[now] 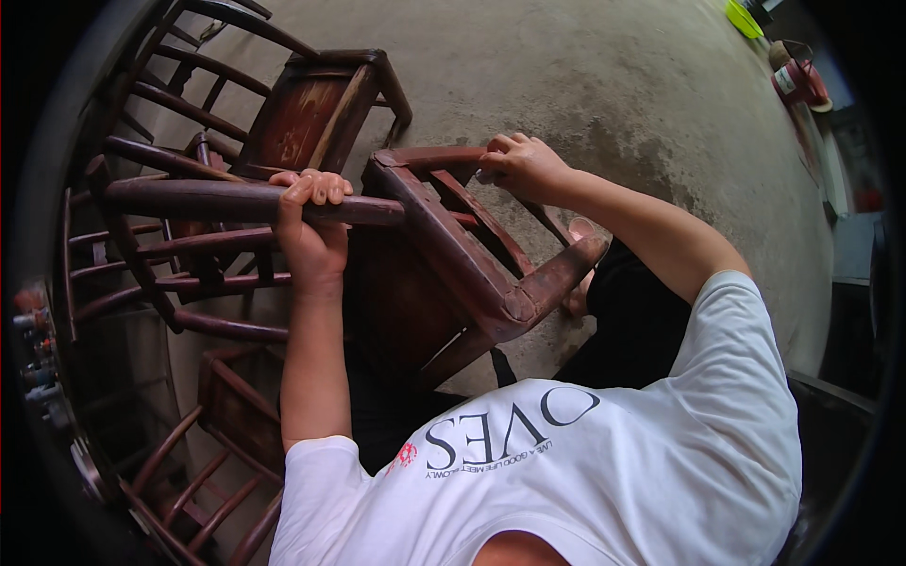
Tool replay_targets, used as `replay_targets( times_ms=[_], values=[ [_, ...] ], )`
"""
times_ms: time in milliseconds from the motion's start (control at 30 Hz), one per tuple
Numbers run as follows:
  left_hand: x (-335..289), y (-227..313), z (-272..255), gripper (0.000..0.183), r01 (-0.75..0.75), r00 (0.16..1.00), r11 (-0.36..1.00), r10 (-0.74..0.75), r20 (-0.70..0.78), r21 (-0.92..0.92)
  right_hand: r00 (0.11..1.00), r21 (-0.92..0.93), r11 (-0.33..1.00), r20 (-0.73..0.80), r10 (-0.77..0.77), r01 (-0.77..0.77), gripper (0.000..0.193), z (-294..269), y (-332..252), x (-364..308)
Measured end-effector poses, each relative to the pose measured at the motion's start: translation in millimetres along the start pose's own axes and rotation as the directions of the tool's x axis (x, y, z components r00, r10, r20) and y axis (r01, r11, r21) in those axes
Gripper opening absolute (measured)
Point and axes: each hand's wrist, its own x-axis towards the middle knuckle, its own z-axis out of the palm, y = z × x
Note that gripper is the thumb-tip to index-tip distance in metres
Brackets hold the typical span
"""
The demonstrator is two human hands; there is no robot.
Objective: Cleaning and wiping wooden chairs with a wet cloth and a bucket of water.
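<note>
A dark red-brown wooden chair (444,247) lies tipped over in front of me, its seat turned to the left and its legs toward the right. My left hand (316,217) is wrapped round a thick rail of its back. At the far side of the chair, my right hand (528,168) is closed against the upper leg (442,158). Something small and pale shows under its fingertips, too hidden to name. Worn, lighter patches mark the wood near the leg end (571,274).
Another wooden chair (302,118) with a scuffed seat stands at the far left. One more chair (212,472) is at the near left. Concrete floor (604,75) stretches ahead, with a damp-looking dark patch. A yellow-green basin (744,19) and a red container (802,83) sit far right.
</note>
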Motion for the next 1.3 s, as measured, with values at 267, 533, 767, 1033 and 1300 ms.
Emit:
replay_targets(
  times_ms=[267,533,767,1033,1300],
  values=[
    [2,-3,7,0.012,-0.004,0.995,0.996,0.012,-0.098,0.084,0.976,0.001,0.987,0.148,0.16,-0.162,0.016,24,-1,-5],
    [0,4,0,0.013,0.029,0.998,1.0,-0.03,-0.061,-0.011,0.925,0.297,0.949,0.38,-0.019,-0.102,0.017,-19,-4,-62],
    [-5,-16,19,0.012,0.061,0.998,0.997,-0.059,-0.035,0.053,0.975,0.153,0.966,0.108,0.195,-0.21,0.026,29,23,-10],
    [-6,2,20,0.012,0.058,0.994,0.994,-0.049,-0.093,0.094,0.852,0.238,0.905,0.481,0.206,-0.353,0.031,-23,-10,-71],
    [0,-2,13,0.012,0.084,0.996,0.996,-0.084,-0.013,0.025,0.773,0.294,0.726,0.378,0.509,-0.621,0.027,25,17,3]
  ],
)
